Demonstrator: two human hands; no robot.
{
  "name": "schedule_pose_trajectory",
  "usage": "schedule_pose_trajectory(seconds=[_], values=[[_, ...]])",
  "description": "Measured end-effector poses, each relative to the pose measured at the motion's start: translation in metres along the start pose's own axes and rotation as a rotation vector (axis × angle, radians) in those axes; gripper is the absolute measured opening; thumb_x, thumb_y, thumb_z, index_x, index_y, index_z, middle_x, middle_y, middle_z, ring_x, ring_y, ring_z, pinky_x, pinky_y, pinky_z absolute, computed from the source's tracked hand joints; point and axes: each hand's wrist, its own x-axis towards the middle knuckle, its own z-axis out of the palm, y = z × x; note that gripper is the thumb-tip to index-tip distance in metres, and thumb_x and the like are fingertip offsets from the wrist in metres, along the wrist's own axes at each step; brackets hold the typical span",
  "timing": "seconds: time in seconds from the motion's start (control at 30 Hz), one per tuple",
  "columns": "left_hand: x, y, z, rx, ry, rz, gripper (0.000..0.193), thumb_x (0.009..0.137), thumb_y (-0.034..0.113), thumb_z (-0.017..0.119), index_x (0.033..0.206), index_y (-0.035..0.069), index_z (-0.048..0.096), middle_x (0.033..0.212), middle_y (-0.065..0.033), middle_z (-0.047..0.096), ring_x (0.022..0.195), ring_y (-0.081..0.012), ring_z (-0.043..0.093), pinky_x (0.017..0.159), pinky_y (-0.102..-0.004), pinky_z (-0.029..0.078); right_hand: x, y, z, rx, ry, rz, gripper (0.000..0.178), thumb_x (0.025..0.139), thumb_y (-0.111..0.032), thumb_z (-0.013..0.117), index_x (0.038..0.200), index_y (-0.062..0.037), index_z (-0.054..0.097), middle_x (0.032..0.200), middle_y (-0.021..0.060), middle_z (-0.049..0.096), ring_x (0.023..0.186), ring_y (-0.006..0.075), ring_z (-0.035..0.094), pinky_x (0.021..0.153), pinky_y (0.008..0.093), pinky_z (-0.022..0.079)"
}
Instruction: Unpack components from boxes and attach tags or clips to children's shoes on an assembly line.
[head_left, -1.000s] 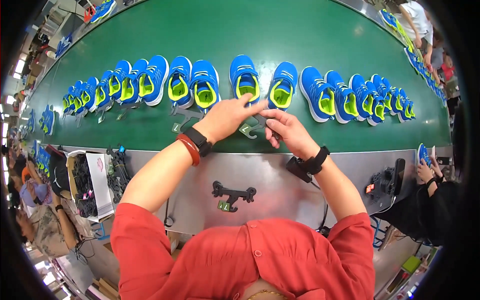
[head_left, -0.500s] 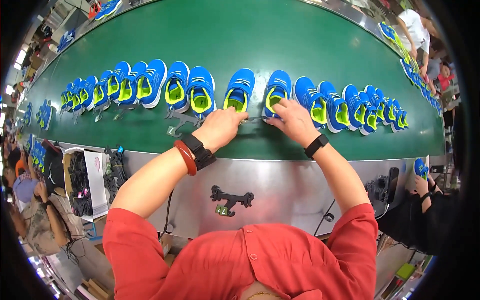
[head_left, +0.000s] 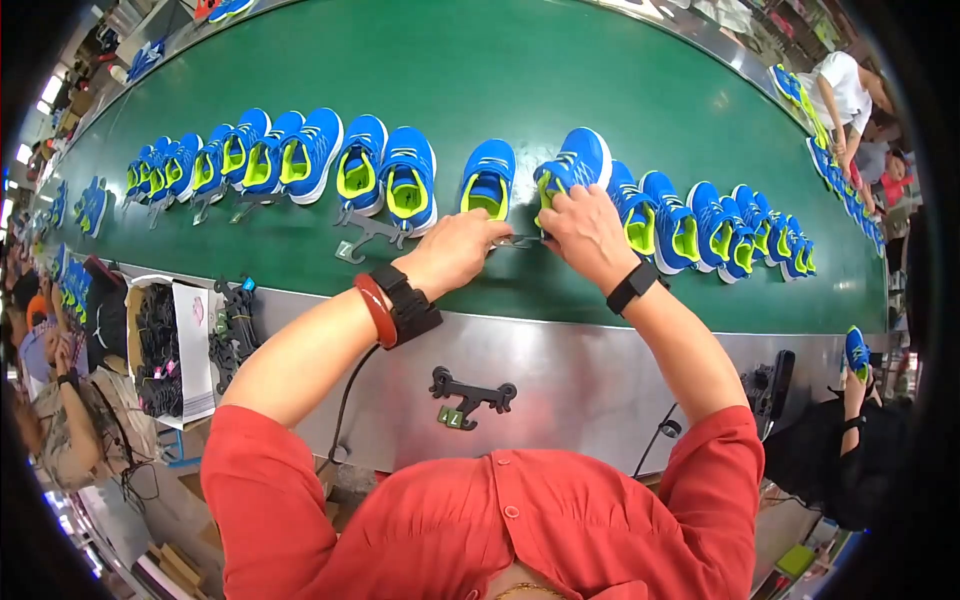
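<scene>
Two blue shoes with lime-green linings lie in front of my hands on the green belt (head_left: 480, 60). My left hand (head_left: 455, 252) is closed at the heel of the left shoe (head_left: 489, 172), its fingertips pinching one end of a dark shoe hanger (head_left: 517, 242). The rest of that hanger stretches toward my other hand and is partly hidden. My right hand (head_left: 588, 232) grips the heel of the right shoe (head_left: 582, 157), which leans to the right with its toe against the neighbouring row. Whether those fingers also touch the hanger is hidden.
Rows of blue shoes (head_left: 310, 150) stretch to both sides on the belt. Another hanger (head_left: 365, 232) lies by the left row, and one (head_left: 472, 392) rests on the metal ledge (head_left: 560, 390). A box of hangers (head_left: 158, 350) stands at left. Co-workers (head_left: 840, 90) handle shoes nearby.
The right shoe has turned and tilted to the right in my right hand, its toe shifting over the row beside it. My left hand stays by the left shoe's heel with the hanger.
</scene>
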Motion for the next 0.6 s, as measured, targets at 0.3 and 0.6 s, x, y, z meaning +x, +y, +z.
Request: schedule_pose_trajectory(seconds=[0.3,0.6], values=[[-0.004,0.011,-0.026,0.034,-0.158,-0.060,0.062,0.075,-0.015,0.045,0.129,0.013,0.053,0.145,-0.0220,0.036,0.114,-0.0390,0.055,0.091,-0.0410,0.048,-0.029,-0.008,0.012,0.495,0.246,0.329,0.050,0.074,0.005,0.060,0.122,-0.0025,0.049,0.118,0.0184,0.051,0.106,0.0376,0.054,0.084,0.0428,0.049],[0.016,0.052,-0.008,0.019,0.305,0.225,0.027,0.075,-0.003,0.056,0.098,0.009,0.064,0.097,-0.0100,0.059,0.090,-0.0308,0.060,0.075,-0.0398,0.051,-0.099,-0.127,-0.004,0.575,-0.194,-0.132,0.027,0.070,-0.025,0.074,0.083,-0.0065,0.059,0.083,0.0086,0.056,0.087,0.0279,0.055,0.074,0.0379,0.044]])
